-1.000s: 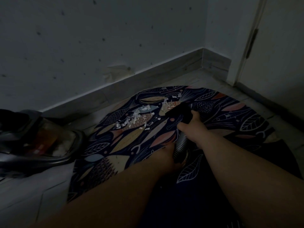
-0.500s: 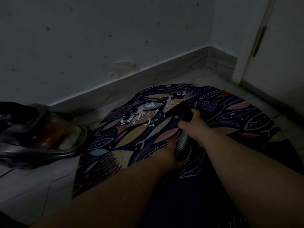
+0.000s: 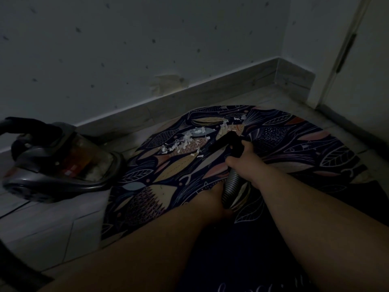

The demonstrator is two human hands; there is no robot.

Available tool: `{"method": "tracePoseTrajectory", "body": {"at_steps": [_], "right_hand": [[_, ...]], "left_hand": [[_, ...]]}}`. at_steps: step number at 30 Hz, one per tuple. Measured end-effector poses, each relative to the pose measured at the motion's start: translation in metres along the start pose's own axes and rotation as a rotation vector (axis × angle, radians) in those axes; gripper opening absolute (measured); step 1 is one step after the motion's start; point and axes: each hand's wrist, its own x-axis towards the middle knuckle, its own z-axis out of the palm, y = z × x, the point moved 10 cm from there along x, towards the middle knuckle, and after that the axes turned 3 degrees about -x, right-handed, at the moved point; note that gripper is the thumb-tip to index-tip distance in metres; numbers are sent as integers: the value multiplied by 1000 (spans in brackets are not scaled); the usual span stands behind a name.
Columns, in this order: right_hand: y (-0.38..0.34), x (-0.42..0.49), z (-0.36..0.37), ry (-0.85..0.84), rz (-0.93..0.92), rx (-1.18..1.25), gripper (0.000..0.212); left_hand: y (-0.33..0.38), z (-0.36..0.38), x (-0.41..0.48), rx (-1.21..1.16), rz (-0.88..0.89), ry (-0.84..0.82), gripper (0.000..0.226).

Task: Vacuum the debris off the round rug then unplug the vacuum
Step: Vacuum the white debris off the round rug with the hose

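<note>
Left hand (image 3: pixel 210 198) half-hidden behind ribbed hose (image 3: pixel 231 184)

I can't read anything here. The small red-and-white sticker (image 3: pixel 68 171) on my canister vacuum (image 3: pixel 42 157) is too dark and blurred, and the pale script on the dark fabric (image 3: pixel 242 270) at the bottom edge is only loose strokes.

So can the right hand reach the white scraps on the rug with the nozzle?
Probably yes: the right hand grips the nozzle, whose tip sits just beside the scraps, with only bare rug between them.
</note>
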Motion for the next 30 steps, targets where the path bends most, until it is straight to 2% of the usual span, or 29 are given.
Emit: {"method": "tracePoseTrajectory", "body": {"at_steps": [15,30], "right_hand": [[-5,-20,28,-50,9,-34,86],[-10,-18,56,-70,19,10,88]], "left_hand": [[-21,4,-31,-124,-60,32,76],[-45,-6,-35,-29,-95,70,71]]}}
